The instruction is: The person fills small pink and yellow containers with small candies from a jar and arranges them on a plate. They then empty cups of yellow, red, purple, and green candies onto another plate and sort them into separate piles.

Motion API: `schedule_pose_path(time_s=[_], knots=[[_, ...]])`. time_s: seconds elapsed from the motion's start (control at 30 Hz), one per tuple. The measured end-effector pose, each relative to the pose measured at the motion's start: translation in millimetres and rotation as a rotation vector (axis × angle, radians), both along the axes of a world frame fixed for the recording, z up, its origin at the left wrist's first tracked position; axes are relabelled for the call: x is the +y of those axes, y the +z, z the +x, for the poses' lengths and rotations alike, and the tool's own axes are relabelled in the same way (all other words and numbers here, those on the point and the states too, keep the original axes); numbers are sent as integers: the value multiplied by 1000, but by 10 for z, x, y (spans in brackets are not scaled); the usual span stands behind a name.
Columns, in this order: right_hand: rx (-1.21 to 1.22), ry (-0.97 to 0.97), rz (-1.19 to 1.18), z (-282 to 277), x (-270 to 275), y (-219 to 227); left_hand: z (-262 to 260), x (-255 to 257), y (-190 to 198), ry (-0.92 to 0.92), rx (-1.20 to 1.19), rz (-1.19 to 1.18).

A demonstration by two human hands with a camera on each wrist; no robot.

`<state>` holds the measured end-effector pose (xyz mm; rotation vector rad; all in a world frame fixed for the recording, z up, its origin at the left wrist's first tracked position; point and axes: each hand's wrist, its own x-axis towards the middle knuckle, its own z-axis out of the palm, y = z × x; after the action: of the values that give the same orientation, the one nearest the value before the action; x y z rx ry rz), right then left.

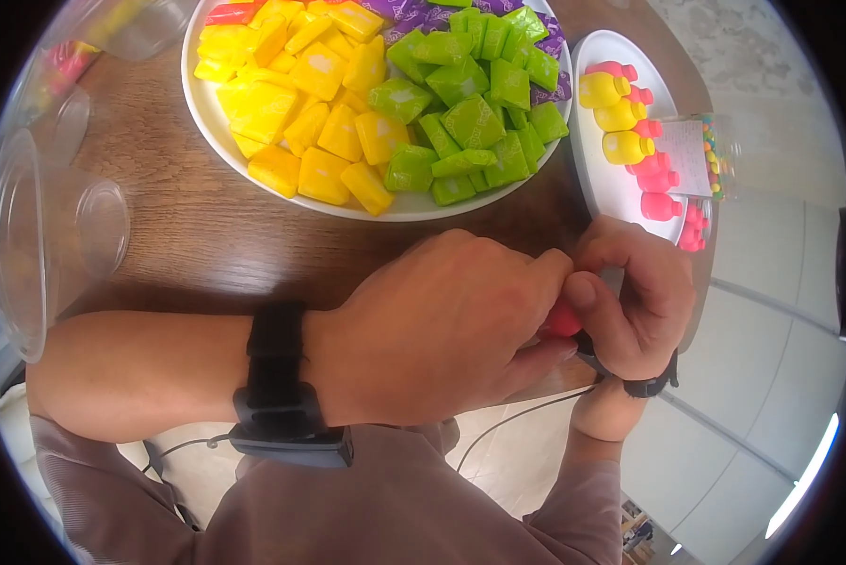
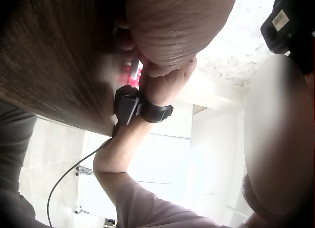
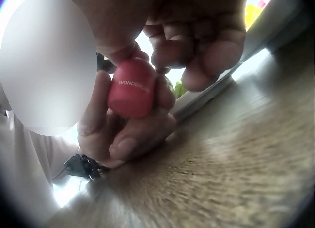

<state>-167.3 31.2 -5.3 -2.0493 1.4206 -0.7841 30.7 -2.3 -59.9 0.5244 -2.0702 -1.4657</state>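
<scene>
Between both hands is a small pink bottle (image 3: 132, 87) with white lettering, mostly hidden by fingers in the head view. My left hand (image 1: 442, 330) grips its body between thumb and fingers. At the bottle's narrow end, the thumb and forefinger of my right hand (image 1: 639, 301) pinch together, its other fingers loosely bent. Both hands meet just beyond the near edge of a large white plate (image 1: 385, 215). That plate bears yellow wrapped packets (image 1: 319, 71), green wrapped packets (image 1: 470, 122) and purple ones (image 1: 550, 89).
At the right, a smaller white plate (image 1: 616, 212) carries several yellow bottles (image 1: 623, 115) and pink bottles (image 1: 661, 205). A clear container of colourful beads (image 1: 712, 160) lies beside them. Clear plastic cups (image 1: 18, 245) stand at the left of the wooden table (image 1: 187, 254).
</scene>
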Motion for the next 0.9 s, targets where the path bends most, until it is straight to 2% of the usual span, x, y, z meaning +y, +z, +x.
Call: schedule_pose_path(time_s=[0.23, 0.63, 0.73, 0.8, 0.9], knots=[[-7, -38, 41, 25, 6, 29, 9, -7, 18, -20, -23, 19], [-55, 59, 2, -28, -41, -25, 1, -2, 10, -14, -15, 9], [-89, 16, 18, -47, -18, -36, 7, -5, 41, 15, -23, 26], [-200, -64, 79, -94, 8, -78, 0, 7, 42, 36, -9, 53], [-298, -63, 106, -104, 11, -90, 2, 4, 63, 57, -1, 93]])
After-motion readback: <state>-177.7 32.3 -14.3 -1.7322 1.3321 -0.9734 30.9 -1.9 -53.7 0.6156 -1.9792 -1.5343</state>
